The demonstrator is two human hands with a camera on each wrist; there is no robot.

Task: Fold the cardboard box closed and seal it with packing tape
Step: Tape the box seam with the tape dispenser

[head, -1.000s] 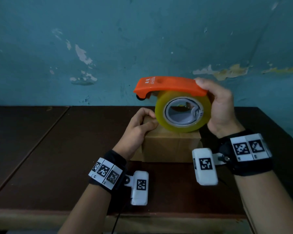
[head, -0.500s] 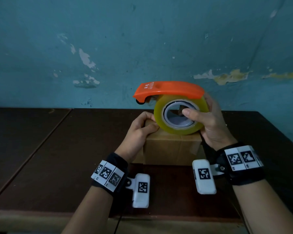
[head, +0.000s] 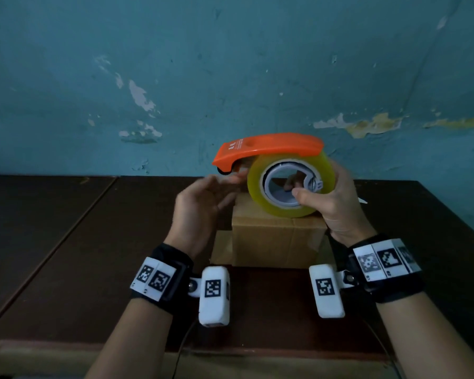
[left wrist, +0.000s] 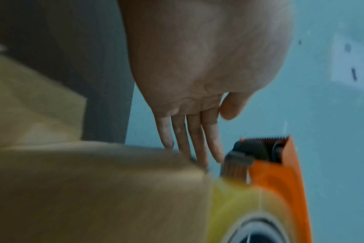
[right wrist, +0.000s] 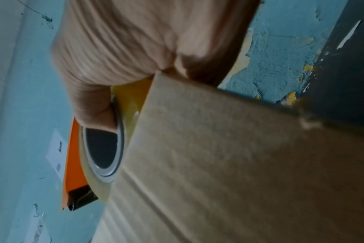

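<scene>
Right hand [head: 337, 203] clenched through orange-topped yellow tape dispenser [head: 288, 179] above brown cardboard box [head: 278, 239], left hand [head: 203, 206] released, fingers straight, likely reaching for tape end.

The left hand [left wrist: 199, 69] stretches straight fingers [left wrist: 213, 144] over the box's [left wrist: 93, 189] top edge, just beside the orange tape dispenser [left wrist: 278, 184].

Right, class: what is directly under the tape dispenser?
The closed cardboard box on the table. The right hand holds the tape dispenser above it; the roll covers the box's top seam.
</scene>
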